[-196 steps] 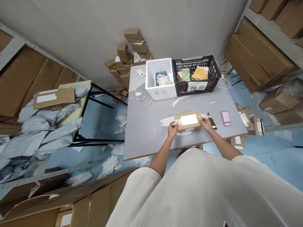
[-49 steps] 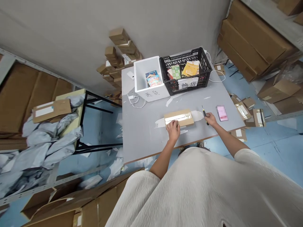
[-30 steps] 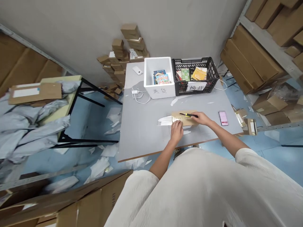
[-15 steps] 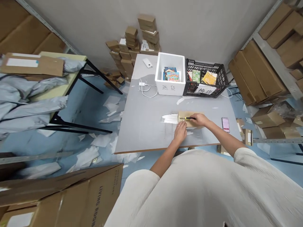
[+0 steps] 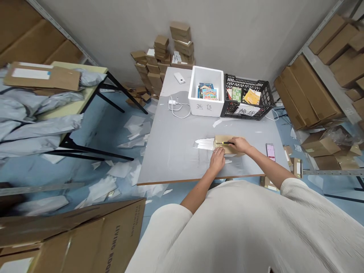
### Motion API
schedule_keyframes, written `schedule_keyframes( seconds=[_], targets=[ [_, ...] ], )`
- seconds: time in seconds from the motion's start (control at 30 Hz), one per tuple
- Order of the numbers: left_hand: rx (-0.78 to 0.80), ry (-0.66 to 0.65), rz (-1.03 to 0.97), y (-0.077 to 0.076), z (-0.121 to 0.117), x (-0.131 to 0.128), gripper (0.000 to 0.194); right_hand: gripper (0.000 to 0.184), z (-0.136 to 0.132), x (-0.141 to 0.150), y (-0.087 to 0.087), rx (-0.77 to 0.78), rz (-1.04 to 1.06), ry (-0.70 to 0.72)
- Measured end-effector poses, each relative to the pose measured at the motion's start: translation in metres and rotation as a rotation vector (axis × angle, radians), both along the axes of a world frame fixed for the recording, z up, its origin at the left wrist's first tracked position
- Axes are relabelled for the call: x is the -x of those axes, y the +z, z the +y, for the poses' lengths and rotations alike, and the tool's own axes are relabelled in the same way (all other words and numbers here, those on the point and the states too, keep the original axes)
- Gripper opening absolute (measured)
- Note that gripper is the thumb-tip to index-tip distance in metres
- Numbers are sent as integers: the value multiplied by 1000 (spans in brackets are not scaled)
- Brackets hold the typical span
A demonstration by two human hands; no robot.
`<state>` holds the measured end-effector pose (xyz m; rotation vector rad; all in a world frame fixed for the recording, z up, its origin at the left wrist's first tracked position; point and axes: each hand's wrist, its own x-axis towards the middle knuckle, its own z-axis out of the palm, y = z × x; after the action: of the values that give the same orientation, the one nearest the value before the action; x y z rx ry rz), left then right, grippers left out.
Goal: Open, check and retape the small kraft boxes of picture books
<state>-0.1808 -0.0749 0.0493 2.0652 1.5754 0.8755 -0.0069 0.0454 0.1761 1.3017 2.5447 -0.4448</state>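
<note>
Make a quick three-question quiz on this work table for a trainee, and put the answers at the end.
1. Which hand holds the cutter at the carton?
2. True or false: the black crate stands beside the white box.
3. Where does the pink-screened phone lie? A) in the white box; B) on the table, to the carton's right; C) in the black crate.

Key: 1, right hand; 2, true; 3, B.

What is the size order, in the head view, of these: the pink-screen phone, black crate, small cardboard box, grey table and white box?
1. Grey table
2. Black crate and white box: too alike to rank
3. Small cardboard box, partly covered
4. Pink-screen phone
</note>
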Motion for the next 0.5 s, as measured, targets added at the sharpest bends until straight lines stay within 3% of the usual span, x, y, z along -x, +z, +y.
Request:
schedule_keyframes(
  seconds=[0.27, 0.5],
  targets=[
    [10, -9, 21, 4, 0, 0, 56, 37, -9, 1, -13, -13, -7, -29],
    [15, 4, 28, 9, -3, -1, 56, 36, -2, 0, -2, -6, -38, -17]
  ],
)
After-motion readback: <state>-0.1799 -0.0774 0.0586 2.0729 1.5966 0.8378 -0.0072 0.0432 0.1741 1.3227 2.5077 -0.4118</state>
